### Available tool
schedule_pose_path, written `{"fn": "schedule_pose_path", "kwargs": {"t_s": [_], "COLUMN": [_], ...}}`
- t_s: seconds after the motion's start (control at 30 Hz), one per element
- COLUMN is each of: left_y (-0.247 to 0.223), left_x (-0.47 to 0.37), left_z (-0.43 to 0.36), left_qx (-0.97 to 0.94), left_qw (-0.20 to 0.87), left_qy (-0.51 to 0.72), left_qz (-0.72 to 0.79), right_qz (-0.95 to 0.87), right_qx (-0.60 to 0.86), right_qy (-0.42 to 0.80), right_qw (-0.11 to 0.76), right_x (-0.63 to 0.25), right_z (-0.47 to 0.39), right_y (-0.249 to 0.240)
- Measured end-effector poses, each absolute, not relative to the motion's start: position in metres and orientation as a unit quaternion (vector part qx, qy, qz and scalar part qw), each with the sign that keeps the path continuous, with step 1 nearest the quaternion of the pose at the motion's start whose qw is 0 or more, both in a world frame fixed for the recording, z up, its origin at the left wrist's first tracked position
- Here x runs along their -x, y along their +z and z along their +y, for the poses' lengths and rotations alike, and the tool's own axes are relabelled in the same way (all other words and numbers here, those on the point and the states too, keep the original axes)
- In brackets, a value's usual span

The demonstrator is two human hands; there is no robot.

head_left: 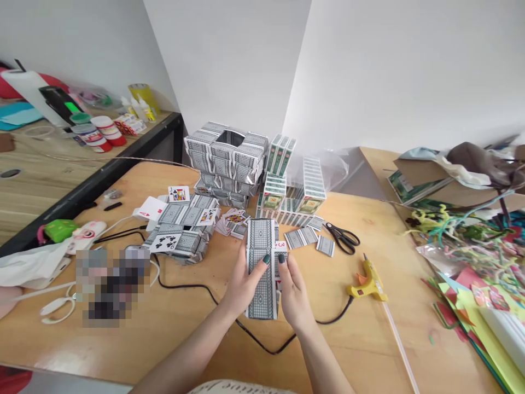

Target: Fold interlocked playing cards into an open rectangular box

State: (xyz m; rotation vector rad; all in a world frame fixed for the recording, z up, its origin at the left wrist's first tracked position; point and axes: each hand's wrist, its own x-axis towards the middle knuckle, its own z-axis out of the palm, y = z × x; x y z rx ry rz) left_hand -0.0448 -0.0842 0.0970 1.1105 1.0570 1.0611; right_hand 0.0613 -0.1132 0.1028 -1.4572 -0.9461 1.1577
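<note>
A long block of patterned playing cards [261,295] is held upright between my two hands, over the middle of the table. My left hand [244,279] grips its left side, thumb on the front. Around its right side is my right hand [294,287], with the thumb near a card [281,247] that shows a red 3. Behind and to the left lies a flatter card structure [184,241] with several face-up cards on it. A taller stacked card structure [227,158] stands at the back, beside stacked green and white card boxes [314,186].
Black scissors [343,238] and loose cards [301,237] lie right of the block. Further right is a yellow glue gun [369,282], its black cord [276,350] crossing in front. Pipe cleaners [463,241] and coloured paper [471,317] cover the right side. White scissors [59,307] lie left.
</note>
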Motion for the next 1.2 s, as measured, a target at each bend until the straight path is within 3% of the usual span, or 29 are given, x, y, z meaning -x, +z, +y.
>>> {"fn": "schedule_pose_path", "kwargs": {"t_s": [0.53, 0.67, 0.83, 1.2], "left_y": [0.093, 0.106, 0.123, 0.119], "left_x": [0.049, 0.059, 0.066, 0.055], "left_z": [-0.079, -0.087, -0.101, -0.094], "left_qx": [-0.530, -0.604, -0.732, -0.758], "left_qw": [0.551, 0.483, 0.379, 0.348], "left_qy": [0.427, 0.398, 0.272, 0.250], "left_qz": [0.484, 0.493, 0.497, 0.492], "right_qz": [-0.441, -0.413, -0.341, -0.287], "right_qx": [0.547, 0.543, 0.587, 0.566], "right_qy": [0.514, 0.536, 0.510, 0.567], "right_qw": [0.492, 0.497, 0.529, 0.526], "right_x": [-0.062, -0.064, -0.059, -0.068], "right_z": [-0.110, -0.106, -0.105, -0.113], "right_y": [0.104, 0.109, 0.112, 0.102]}}
